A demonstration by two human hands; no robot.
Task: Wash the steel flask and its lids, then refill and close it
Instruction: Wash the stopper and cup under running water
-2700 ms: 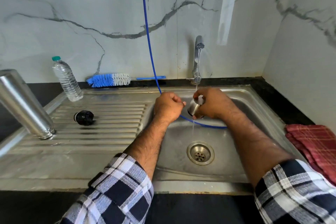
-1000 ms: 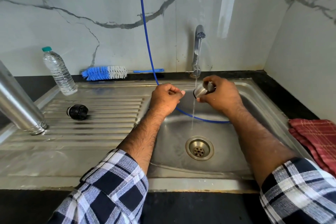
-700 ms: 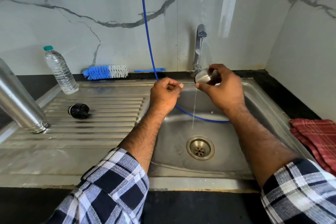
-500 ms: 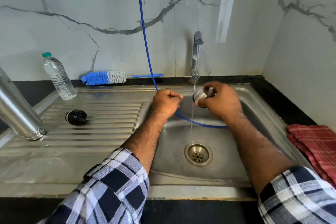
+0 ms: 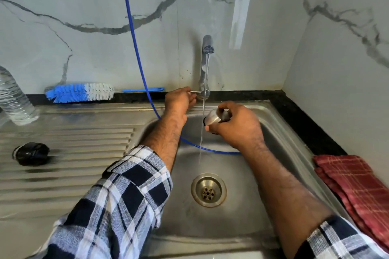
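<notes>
My right hand point(image 5: 235, 126) is wrapped around the small rounded steel flask lid point(image 5: 213, 119), fingers clamped on it, right beside the thin stream of water point(image 5: 202, 124) running off the chrome tap point(image 5: 205, 63). My left hand point(image 5: 179, 101) is up at the back, fingers pinched together on the tap's little metal lever point(image 5: 195, 91) (thin thing). The black round inner cap point(image 5: 31, 153) sits way off to my left on the ribbed steel drainboard point(image 5: 84, 143). The blue-and-white bottle brush point(image 5: 80, 92) lies by the wall beyond it.
</notes>
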